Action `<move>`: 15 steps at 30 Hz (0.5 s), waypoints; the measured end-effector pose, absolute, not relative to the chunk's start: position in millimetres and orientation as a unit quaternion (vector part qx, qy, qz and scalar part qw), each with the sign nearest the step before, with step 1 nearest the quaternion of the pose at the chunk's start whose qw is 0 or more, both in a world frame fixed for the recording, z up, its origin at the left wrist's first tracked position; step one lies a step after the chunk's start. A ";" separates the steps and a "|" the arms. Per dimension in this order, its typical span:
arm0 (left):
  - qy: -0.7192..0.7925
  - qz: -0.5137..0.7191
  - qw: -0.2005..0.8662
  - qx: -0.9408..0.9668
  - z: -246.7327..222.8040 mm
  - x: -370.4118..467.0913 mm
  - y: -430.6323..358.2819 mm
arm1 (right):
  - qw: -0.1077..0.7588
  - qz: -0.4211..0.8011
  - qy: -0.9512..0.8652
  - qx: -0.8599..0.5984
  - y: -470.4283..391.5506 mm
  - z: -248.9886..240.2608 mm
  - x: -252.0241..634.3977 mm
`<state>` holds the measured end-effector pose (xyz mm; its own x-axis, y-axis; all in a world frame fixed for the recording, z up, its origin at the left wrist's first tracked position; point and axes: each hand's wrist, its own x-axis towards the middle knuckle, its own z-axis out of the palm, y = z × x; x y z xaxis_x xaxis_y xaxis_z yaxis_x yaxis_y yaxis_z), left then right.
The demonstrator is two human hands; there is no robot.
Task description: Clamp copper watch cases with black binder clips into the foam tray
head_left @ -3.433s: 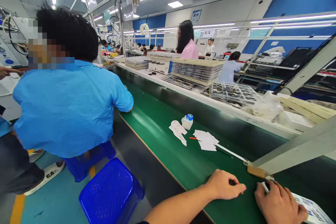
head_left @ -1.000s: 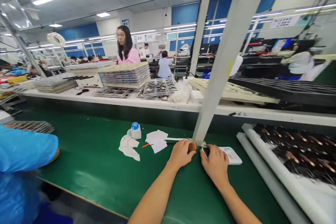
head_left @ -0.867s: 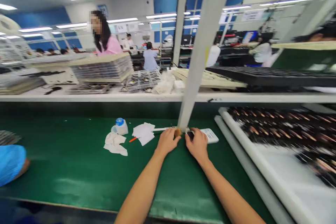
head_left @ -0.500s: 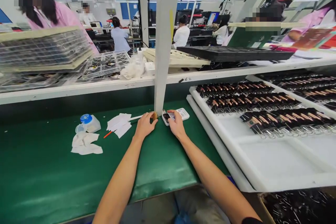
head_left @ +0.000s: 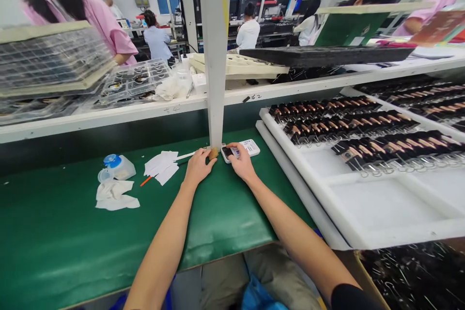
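Observation:
My left hand (head_left: 198, 168) rests on the green mat by the foot of the white post, its fingers bent round a small brown lump (head_left: 213, 154) at the thumb and forefinger. What the lump is made of does not show. To the right of the post, a white flat case (head_left: 252, 147) with a dark end and printed lettering lies on the mat. My right hand (head_left: 241, 163) is closed over its near part, thumb and fingers on the dark end. A thin white strip (head_left: 185, 156) runs out to the left from my left hand.
On the left lie white paper pieces (head_left: 162, 164), an orange stick (head_left: 146, 181), a blue-capped bottle (head_left: 123, 168) and a crumpled tissue (head_left: 115, 196). A white tray (head_left: 378, 213) with rows of clipped black parts stands right. The white post (head_left: 215, 58) rises ahead. People work beyond the shelf.
The camera view has shifted slightly, so the scene sits higher and a little further left. Both hands stay at the same things. The person at the far left has an arm lower, beside the stacked trays.

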<state>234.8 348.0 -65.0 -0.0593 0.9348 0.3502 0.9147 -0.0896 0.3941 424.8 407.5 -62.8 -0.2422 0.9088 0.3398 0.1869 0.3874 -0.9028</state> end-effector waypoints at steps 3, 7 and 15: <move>0.670 0.272 0.019 0.690 -64.6 235.7 346.2 | 0.470 0.384 -0.686 -0.401 408.4 -63.1 424.7; 0.680 0.279 0.019 0.678 -61.6 240.3 336.8 | 0.471 0.378 -0.690 -0.399 408.5 -64.0 423.2; 0.689 0.259 -0.001 0.676 -60.5 238.4 303.2 | 0.472 0.392 -0.669 -0.419 405.8 -64.6 423.7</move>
<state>238.4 303.2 -60.5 -0.0848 0.9325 0.3511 0.9331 -0.0492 0.3561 423.7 405.8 -64.6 -0.2038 0.9311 0.3025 0.1914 0.3409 -0.9204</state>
